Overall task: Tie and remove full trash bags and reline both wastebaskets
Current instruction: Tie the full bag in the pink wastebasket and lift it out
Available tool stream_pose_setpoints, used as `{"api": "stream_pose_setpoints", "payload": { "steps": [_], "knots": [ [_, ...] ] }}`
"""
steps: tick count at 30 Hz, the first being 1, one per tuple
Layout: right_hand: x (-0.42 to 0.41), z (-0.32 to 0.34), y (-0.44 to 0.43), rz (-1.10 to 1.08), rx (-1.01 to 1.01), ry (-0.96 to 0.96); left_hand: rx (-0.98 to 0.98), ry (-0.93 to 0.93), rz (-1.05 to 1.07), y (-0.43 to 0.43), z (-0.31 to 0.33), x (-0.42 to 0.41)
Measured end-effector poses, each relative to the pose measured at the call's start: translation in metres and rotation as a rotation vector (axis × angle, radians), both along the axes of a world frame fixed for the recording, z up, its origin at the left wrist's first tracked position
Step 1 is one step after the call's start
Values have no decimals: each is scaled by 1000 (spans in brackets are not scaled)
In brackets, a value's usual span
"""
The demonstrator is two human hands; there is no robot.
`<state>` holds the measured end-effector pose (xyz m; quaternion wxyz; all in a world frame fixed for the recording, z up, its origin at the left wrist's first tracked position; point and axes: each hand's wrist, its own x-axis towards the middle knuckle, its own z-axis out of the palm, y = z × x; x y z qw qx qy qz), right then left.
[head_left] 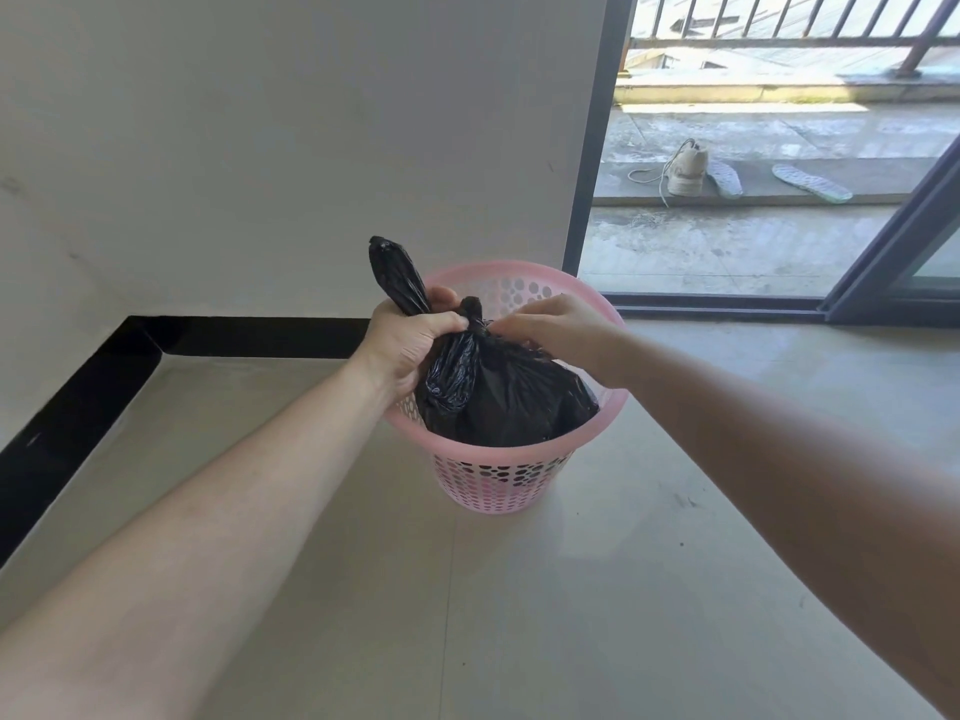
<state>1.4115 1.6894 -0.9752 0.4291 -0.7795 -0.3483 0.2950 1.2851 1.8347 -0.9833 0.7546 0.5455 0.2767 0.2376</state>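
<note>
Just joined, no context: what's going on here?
A person is tying off a black trash bag that sits in the pink wastebasket on the floor. The left hand grips one twisted end of the bag's top; the right hand pinches the bag at the knot. The bag is not lifted out yet.

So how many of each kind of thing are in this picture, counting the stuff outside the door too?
Pink wastebasket: 1
Black trash bag: 1
Hands: 2, left hand and right hand, both gripping the bag
Shoe: 1
Insoles: 2
Total: 7
</note>
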Motion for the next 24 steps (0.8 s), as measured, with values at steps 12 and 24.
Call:
{"api": "stream_pose_setpoints", "payload": {
  "steps": [12,24],
  "knots": [
    [-6,2,2,-91,48,-270,314,102,-4,-3,-5,5],
    [7,-4,-14,186,-300,-1328,-180,-72,145,-8,17,20]
  ]
}}
